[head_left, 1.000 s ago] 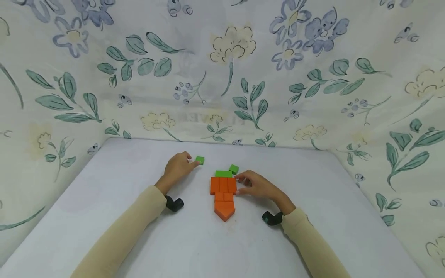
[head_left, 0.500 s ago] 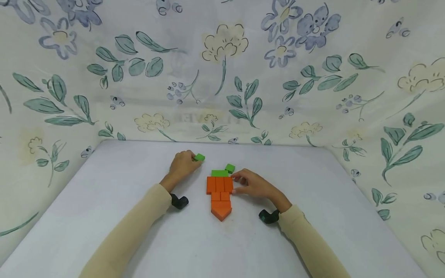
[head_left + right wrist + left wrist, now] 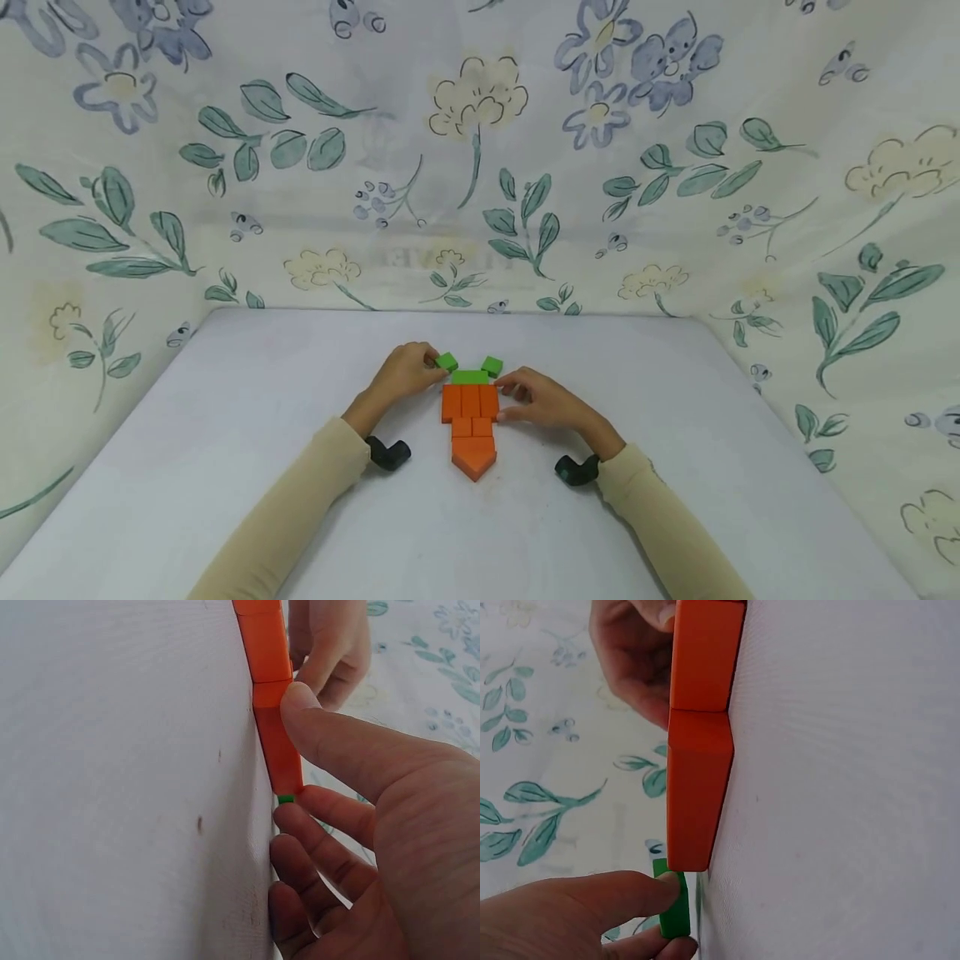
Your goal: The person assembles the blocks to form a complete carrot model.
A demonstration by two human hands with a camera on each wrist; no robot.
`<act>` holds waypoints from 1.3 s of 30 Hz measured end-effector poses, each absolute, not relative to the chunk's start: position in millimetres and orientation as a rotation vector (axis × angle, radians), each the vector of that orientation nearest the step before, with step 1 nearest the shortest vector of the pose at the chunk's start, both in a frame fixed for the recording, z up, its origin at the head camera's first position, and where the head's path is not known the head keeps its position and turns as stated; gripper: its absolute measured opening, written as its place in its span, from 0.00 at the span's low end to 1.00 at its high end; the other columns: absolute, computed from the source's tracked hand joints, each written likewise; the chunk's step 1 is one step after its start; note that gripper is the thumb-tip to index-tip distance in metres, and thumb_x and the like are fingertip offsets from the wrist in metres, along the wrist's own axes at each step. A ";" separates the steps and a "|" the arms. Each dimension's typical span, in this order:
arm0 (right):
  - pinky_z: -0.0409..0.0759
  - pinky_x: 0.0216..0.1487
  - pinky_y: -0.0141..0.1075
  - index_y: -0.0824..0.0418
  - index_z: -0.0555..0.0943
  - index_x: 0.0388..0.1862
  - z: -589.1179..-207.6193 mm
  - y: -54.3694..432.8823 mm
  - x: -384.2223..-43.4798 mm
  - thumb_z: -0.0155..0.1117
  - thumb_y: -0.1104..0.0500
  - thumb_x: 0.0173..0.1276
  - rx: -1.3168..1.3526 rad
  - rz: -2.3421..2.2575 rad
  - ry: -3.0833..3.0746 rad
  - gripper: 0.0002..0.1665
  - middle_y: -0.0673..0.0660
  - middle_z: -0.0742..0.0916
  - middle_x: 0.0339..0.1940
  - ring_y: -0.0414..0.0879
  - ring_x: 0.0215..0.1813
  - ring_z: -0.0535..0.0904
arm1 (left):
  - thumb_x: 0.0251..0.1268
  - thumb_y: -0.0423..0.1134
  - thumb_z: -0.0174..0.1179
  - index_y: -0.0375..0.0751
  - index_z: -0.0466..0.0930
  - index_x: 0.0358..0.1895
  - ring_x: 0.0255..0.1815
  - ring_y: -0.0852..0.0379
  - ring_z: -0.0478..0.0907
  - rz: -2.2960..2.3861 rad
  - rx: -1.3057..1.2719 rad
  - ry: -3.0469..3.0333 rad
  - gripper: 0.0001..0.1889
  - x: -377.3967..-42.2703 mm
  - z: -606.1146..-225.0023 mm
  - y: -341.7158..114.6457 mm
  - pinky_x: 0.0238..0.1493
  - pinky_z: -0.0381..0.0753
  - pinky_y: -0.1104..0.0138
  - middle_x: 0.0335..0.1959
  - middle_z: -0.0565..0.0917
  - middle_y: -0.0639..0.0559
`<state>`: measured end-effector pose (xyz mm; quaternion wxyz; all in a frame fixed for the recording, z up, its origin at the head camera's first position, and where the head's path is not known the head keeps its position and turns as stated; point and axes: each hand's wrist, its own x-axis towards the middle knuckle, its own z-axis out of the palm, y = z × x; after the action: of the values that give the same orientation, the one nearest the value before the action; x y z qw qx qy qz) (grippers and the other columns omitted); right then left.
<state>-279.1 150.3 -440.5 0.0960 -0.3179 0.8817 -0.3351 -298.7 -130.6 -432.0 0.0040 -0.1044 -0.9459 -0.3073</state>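
Between thumb and fingers, my left hand (image 3: 405,369) pinches a small green block (image 3: 447,362) beside the upper left corner of a flat green block (image 3: 470,377). A second small green block (image 3: 492,365) sits tilted at that block's upper right corner. Below lie upright orange blocks in a row, the right one being an orange block (image 3: 489,402) held at its ends by the thumb and forefinger of my right hand (image 3: 550,400). Smaller orange blocks (image 3: 482,427) and a pointed orange piece (image 3: 474,457) continue downward. The left wrist view shows the thumb on the green block (image 3: 675,907).
The blocks lie on a white table (image 3: 337,533). Behind it and at both sides hangs a floral cloth (image 3: 300,208). Black wrist devices (image 3: 388,454) sit on both forearms, below beige sleeves (image 3: 292,517).
My left hand has taken up the small green block and brought it right and nearer, to the flat green block's left corner. The right hand keeps its place; the view has shifted slightly.
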 end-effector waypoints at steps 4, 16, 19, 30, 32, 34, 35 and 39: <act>0.79 0.53 0.37 0.58 0.78 0.63 -441.2 148.1 -278.2 0.74 0.50 0.62 -0.938 -0.989 2.618 0.32 0.53 0.82 0.50 0.44 0.49 0.76 | 0.62 0.45 0.67 0.34 0.83 0.52 0.45 0.50 0.79 -0.956 -0.340 -2.964 0.20 -299.3 -438.2 -133.1 0.48 0.80 0.59 0.45 0.85 0.44; 0.78 0.55 0.37 0.55 0.78 0.64 -438.2 145.7 -279.8 0.75 0.50 0.62 -0.865 -0.974 2.612 0.32 0.52 0.82 0.51 0.44 0.50 0.76 | 0.60 0.47 0.69 0.35 0.84 0.51 0.43 0.51 0.75 -0.896 -0.341 -2.964 0.22 -299.7 -438.1 -132.8 0.46 0.77 0.58 0.42 0.82 0.45; 0.78 0.55 0.38 0.55 0.77 0.64 -438.9 144.0 -280.7 0.75 0.50 0.62 -0.873 -0.971 2.606 0.32 0.52 0.82 0.52 0.44 0.51 0.76 | 0.60 0.47 0.69 0.36 0.84 0.51 0.43 0.50 0.75 -0.894 -0.325 -2.973 0.22 -297.8 -437.2 -134.1 0.46 0.77 0.58 0.41 0.82 0.45; 0.77 0.54 0.36 0.54 0.77 0.64 -441.4 138.2 -284.3 0.74 0.49 0.63 -0.917 -0.957 2.596 0.32 0.51 0.82 0.51 0.44 0.51 0.76 | 0.60 0.46 0.69 0.35 0.83 0.53 0.44 0.49 0.75 -0.851 -0.292 -2.982 0.22 -291.2 -435.6 -142.1 0.48 0.77 0.57 0.42 0.81 0.45; 0.77 0.54 0.36 0.55 0.77 0.64 -440.8 137.4 -284.7 0.74 0.49 0.62 -0.925 -0.956 2.594 0.32 0.51 0.81 0.51 0.43 0.50 0.76 | 0.61 0.46 0.69 0.35 0.83 0.54 0.45 0.49 0.75 -0.856 -0.291 -2.986 0.22 -291.5 -435.3 -143.0 0.48 0.76 0.57 0.43 0.81 0.45; 0.78 0.54 0.36 0.55 0.77 0.64 -440.1 137.4 -285.0 0.74 0.50 0.63 -0.926 -0.949 2.592 0.32 0.51 0.81 0.51 0.44 0.50 0.76 | 0.61 0.46 0.69 0.35 0.83 0.54 0.46 0.49 0.75 -0.861 -0.293 -2.991 0.23 -292.2 -435.2 -143.0 0.49 0.76 0.56 0.43 0.81 0.44; 0.78 0.54 0.36 0.55 0.77 0.65 -439.3 137.6 -285.1 0.74 0.50 0.63 -0.929 -0.947 2.588 0.32 0.52 0.82 0.51 0.44 0.51 0.76 | 0.61 0.46 0.69 0.35 0.82 0.55 0.46 0.48 0.75 -0.864 -0.295 -2.995 0.23 -292.5 -434.9 -143.1 0.49 0.76 0.56 0.44 0.81 0.44; 0.78 0.56 0.38 0.56 0.71 0.70 -436.0 141.3 -284.6 0.69 0.48 0.68 -0.887 -0.963 2.575 0.35 0.54 0.80 0.57 0.46 0.54 0.76 | 0.63 0.47 0.68 0.33 0.75 0.64 0.52 0.45 0.75 -0.906 -0.312 -3.034 0.30 -292.2 -433.6 -145.4 0.55 0.77 0.53 0.50 0.81 0.40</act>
<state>-284.6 141.3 -436.0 0.1262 -0.3045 0.8843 -0.3308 -292.2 -145.4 -433.6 -0.0201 -0.0981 -0.9534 -0.2848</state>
